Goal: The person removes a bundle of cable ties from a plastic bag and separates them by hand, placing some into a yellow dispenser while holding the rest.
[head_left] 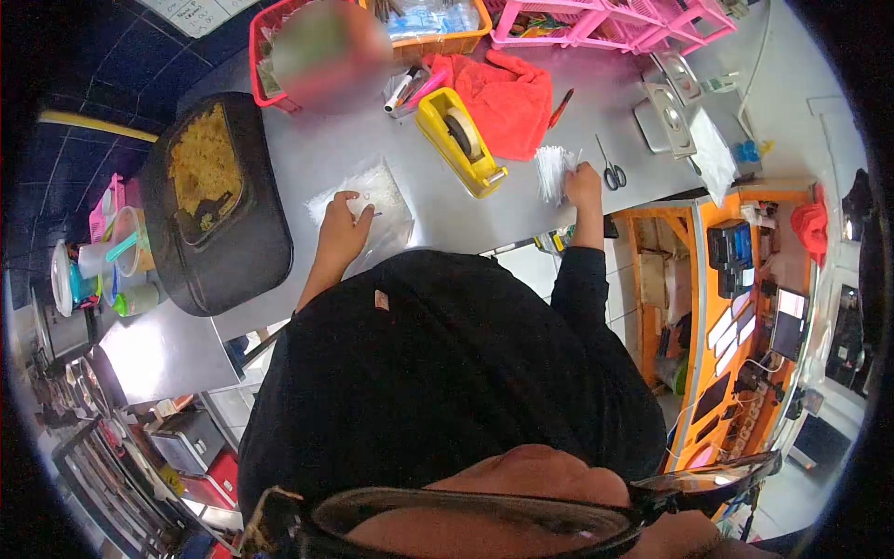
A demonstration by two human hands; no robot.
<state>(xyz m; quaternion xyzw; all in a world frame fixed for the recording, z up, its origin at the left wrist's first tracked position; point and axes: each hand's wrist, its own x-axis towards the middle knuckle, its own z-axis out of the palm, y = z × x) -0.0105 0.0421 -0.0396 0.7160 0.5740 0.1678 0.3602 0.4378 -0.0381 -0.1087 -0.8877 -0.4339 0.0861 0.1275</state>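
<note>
- Left hand (342, 235): fingers half spread, thumb apart, on the clear plastic bag with small white pieces (384, 189); no firm hold visible.
- Right hand (584, 185): fingers curled in, fingertips at the near right edge of the loose bunch of thin white sticks (550, 171); cannot tell if any are pinched.
- Bag lies flat under and beyond left hand, on the grey metal table (456, 222); sticks lie just left of right hand.
- Yellow tape dispenser (433, 115) sits between the hands, farther out; black-handled scissors (606, 166) just right of right hand; bright red cloth (510, 104) beyond the sticks.
- Handling, my judgement: light fingertip pinch on a few sticks near one end; a full-hand grab likely scatters or bends them.
- Left palm best kept low and light, so the bag neither slides nor spills.
- Right wrist better clear of the scissors; any lift should clear the dispenser's cutting end.
</note>
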